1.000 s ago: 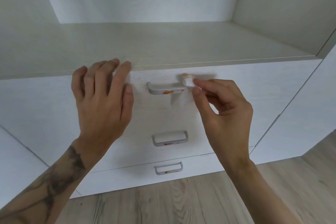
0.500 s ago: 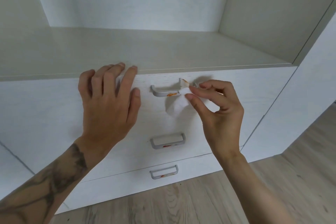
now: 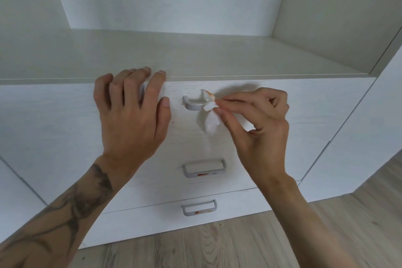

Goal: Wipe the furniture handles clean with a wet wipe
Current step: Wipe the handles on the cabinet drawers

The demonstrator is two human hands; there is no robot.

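The right hand [image 3: 256, 128] pinches the wet wipe [image 3: 211, 113] against the right end of the top handle [image 3: 193, 105]. The left hand [image 3: 130, 115] lies flat on the drawer [image 3: 65, 126], grip wide, holding nothing. Next, probably, the wipe goes down to the smeared middle handle [image 3: 203, 169].

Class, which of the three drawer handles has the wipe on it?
The top handle: the right hand pinches the wipe against it; middle handle and bottom handle are untouched.
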